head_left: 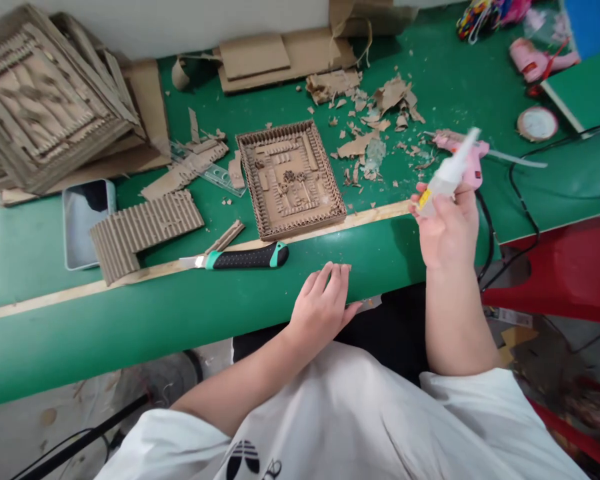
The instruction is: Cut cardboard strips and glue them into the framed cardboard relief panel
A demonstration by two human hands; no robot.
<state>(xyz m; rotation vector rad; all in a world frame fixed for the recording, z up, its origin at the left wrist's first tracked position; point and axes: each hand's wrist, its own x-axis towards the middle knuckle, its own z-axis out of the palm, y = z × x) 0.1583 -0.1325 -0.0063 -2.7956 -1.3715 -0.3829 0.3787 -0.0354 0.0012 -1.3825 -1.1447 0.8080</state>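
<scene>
My right hand (449, 227) is wrapped round a small white glue bottle (447, 175) with a long nozzle, its tip pointing up and away from me. It is raised over the right part of the green table. My left hand (323, 299) rests at the table's near edge, fingers stretched out flat, holding nothing. Beyond it lies a square cardboard relief panel (293, 180) with a corrugated border and small raised pieces inside. A utility knife (247, 258) with a black and teal handle lies between that panel and me. To its left is an L-shaped piece of corrugated cardboard (147, 227).
A phone (89, 223) lies partly under the L-shaped piece. Several finished-looking panels (45, 100) are stacked at the back left. Torn cardboard scraps (365, 143) litter the back. A pink glue gun (473, 157) with cord lies behind the bottle. A red stool (565, 273) stands right.
</scene>
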